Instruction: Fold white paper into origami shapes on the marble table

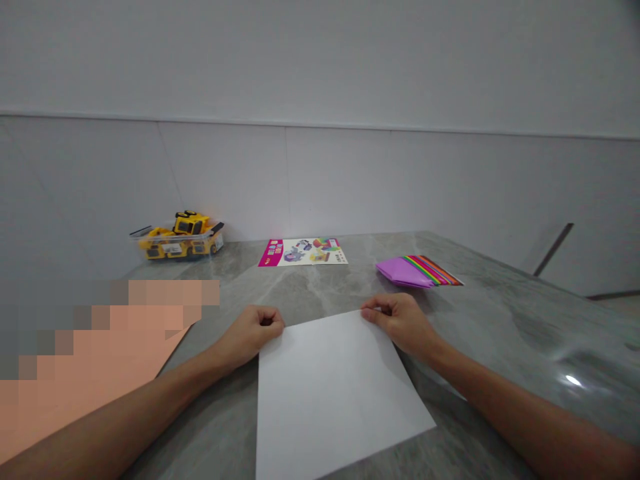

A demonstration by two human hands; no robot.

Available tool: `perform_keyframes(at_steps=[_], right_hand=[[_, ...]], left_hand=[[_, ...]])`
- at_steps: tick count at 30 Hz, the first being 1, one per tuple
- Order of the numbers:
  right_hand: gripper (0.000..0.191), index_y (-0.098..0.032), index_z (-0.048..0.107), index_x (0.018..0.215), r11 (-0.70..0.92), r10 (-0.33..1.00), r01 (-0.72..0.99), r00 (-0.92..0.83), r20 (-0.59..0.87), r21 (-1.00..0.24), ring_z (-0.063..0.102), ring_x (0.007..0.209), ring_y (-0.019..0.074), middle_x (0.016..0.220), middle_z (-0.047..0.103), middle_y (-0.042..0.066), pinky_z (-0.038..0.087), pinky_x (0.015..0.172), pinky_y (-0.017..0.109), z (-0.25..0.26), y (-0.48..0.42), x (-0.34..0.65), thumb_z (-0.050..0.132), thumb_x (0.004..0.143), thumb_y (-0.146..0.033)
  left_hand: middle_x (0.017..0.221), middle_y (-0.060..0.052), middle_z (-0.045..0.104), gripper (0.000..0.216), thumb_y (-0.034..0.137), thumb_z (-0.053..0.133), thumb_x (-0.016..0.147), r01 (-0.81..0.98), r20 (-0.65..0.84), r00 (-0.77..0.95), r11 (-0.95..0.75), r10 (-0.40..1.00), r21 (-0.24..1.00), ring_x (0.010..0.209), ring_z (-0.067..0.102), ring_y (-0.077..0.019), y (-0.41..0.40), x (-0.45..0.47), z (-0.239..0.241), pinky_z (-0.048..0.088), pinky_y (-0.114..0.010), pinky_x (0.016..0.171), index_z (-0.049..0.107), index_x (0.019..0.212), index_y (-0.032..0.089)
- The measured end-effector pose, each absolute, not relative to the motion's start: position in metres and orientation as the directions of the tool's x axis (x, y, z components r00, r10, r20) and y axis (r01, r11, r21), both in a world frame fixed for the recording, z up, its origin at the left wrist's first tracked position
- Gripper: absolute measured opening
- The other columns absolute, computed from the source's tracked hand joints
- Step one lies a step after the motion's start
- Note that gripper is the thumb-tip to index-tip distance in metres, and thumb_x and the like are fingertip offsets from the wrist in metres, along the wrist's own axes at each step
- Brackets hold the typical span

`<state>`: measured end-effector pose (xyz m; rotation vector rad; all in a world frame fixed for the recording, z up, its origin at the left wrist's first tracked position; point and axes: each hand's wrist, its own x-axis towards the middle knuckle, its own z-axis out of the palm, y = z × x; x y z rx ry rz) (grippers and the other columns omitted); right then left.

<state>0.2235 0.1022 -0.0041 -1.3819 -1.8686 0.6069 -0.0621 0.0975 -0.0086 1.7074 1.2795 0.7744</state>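
Observation:
A plain white sheet of paper (337, 393) lies tilted in front of me, its far edge up off the grey marbled table (230, 290) or resting near it; I cannot tell which. At its far left corner, my left hand (257, 333) pinches the paper between thumb and curled fingers. The far right corner is pinched the same way by my right hand (400, 320). Beyond the right hand sits a stack of coloured paper (415, 272), purple on top with rainbow-striped edges.
A printed sheet with a magenta border (303, 252) lies flat by the wall. At the back left, a clear plastic bin (177, 245) holds yellow toy trucks (190, 223). A pixelated patch hides the left side. The table's right edge runs diagonally away.

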Motion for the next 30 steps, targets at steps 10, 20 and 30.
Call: perform_keyframes(at_steps=[10,20,30], right_hand=[[0.022,-0.015,0.072,0.074,0.274,0.955,0.663,-0.105,0.276,-0.696,0.049,0.052,0.0130,0.058,0.061,0.001,0.031,0.048,0.023,-0.002,0.107,0.228,0.057,0.073,-0.031],[0.022,-0.016,0.072,0.076,0.284,0.954,0.649,-0.113,0.279,-0.706,0.055,0.058,0.0153,0.064,0.066,0.002,0.036,0.052,0.024,-0.004,0.111,0.233,0.056,0.074,-0.030],[0.023,-0.015,0.073,0.076,0.256,0.956,0.668,-0.068,0.285,-0.699,0.052,0.056,0.0143,0.062,0.064,0.002,0.035,0.052,0.024,-0.002,0.114,0.238,0.056,0.073,-0.031]], left_hand=[[0.049,0.007,0.042,0.019,0.028,0.054,0.070,0.408,0.017,0.271,-0.131,0.962,0.903,0.043,0.037,-0.0075,0.097,-0.062,-0.009,0.026,-0.019,0.040,0.047,0.056,0.017],[0.045,0.008,0.040,0.019,0.027,0.055,0.068,0.358,0.043,0.245,-0.131,0.969,0.924,0.039,0.035,-0.0058,0.096,-0.061,-0.009,0.024,-0.018,0.038,0.045,0.055,0.018],[0.039,0.009,0.036,0.023,0.027,0.055,0.069,0.278,0.021,0.209,-0.080,0.978,0.957,0.035,0.028,-0.0044,0.100,-0.063,-0.013,0.017,-0.017,0.036,0.042,0.053,0.018]])
